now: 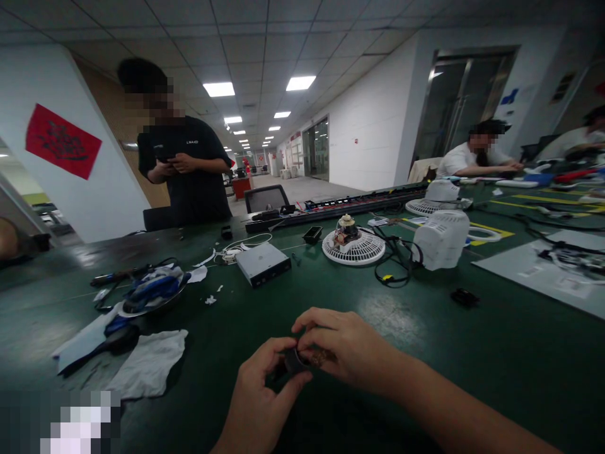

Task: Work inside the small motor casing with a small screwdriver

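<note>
Both my hands meet low in the middle over the dark green table [425,340]. My left hand [258,394] pinches a small dark round part [297,362] from below, thumb and fingers closed on it. From the right, my right hand [343,347] curls over the same part, its fingers closed on the top and side. A brownish, coppery bit shows at the part's right edge. Most of the part is hidden by my fingers.
A white cloth [146,362] and a bowl of tools [151,293] lie left. A grey box [262,263], a fan grille with a motor [353,246] and a white fan housing [442,239] stand beyond. One person stands at the far side; others sit right.
</note>
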Demonstrator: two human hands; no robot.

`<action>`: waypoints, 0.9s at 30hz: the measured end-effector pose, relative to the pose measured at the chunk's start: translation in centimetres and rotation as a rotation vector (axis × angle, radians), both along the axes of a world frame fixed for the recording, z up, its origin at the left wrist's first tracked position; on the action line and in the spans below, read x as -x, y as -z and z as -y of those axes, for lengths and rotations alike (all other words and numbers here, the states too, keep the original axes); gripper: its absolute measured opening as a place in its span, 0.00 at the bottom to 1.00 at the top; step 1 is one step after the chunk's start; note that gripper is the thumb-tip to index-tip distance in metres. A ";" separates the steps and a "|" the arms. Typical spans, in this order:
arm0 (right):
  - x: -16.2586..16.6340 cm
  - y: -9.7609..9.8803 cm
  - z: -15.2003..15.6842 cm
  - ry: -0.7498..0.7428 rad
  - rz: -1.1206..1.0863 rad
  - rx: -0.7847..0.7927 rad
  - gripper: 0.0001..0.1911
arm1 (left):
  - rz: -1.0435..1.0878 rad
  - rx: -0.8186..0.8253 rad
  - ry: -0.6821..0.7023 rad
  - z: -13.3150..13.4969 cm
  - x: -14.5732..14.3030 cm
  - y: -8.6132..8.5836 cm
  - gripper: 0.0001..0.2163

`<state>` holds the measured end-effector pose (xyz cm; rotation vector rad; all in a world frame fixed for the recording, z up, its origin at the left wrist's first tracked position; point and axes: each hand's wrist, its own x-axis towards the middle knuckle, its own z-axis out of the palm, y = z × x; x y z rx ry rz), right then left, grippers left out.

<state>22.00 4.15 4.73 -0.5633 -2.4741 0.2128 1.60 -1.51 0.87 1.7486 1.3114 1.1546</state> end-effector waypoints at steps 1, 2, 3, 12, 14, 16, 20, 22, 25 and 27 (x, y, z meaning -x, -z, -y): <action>0.1 0.0 0.1 0.006 0.017 -0.036 0.04 | 0.005 0.001 0.004 0.0 0.0 0.1 0.13; 0.2 0.0 0.2 0.015 0.043 -0.080 0.04 | 0.011 0.008 0.008 -0.1 0.0 0.1 0.13; 0.3 -0.1 0.3 0.024 0.074 -0.123 0.05 | 0.018 0.021 0.012 -0.1 0.0 0.1 0.13; 0.5 -0.5 0.5 0.127 -0.090 0.144 0.06 | -0.025 -0.027 -0.045 0.0 0.0 -0.4 0.12; 0.5 -0.6 0.6 0.108 -0.162 0.244 0.05 | -0.014 -0.042 -0.072 0.1 -0.1 -0.5 0.12; 0.6 -0.6 0.8 0.084 -0.185 0.303 0.05 | 0.012 -0.047 -0.071 0.2 -0.2 -0.6 0.13; 1.1 -0.4 1.1 0.069 -0.145 0.335 0.07 | 0.055 -0.042 -0.053 0.4 -0.2 -0.7 0.13; 1.3 -0.2 1.1 0.101 -0.123 0.301 0.09 | 0.058 -0.021 -0.051 0.4 -0.3 -0.7 0.14; 1.3 0.0 1.0 0.139 -0.122 0.269 0.09 | 0.061 0.008 -0.037 0.2 -0.2 -0.5 0.14; 1.1 0.1 0.9 0.107 -0.166 0.297 0.07 | 0.071 0.014 -0.033 0.2 -0.2 -0.4 0.14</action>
